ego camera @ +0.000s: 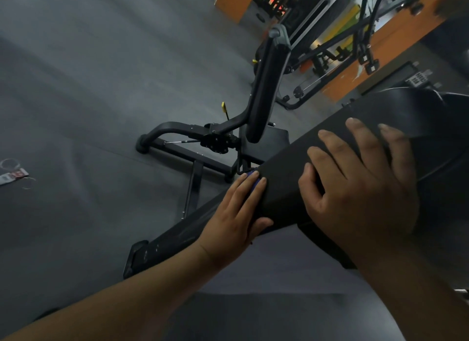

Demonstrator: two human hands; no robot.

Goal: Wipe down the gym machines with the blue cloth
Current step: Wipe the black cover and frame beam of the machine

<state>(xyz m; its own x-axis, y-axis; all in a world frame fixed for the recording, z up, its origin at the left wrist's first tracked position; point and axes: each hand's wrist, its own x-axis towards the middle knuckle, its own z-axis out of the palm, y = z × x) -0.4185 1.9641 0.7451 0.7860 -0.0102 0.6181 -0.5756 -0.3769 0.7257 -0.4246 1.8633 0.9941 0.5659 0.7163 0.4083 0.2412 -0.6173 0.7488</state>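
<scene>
The left hand [236, 213] lies flat, fingers straight, and presses the blue cloth [251, 180] against the lower end of the black pad [286, 183]. Only a sliver of cloth shows between the fingers, so its lie cannot be told. The right hand [355, 186] rests released, palm down, on top of the pad. The pad's long axis runs from that end up towards the far right. To wipe well, I'd keep even pressure, brace the pad, and stroke along its length.
</scene>
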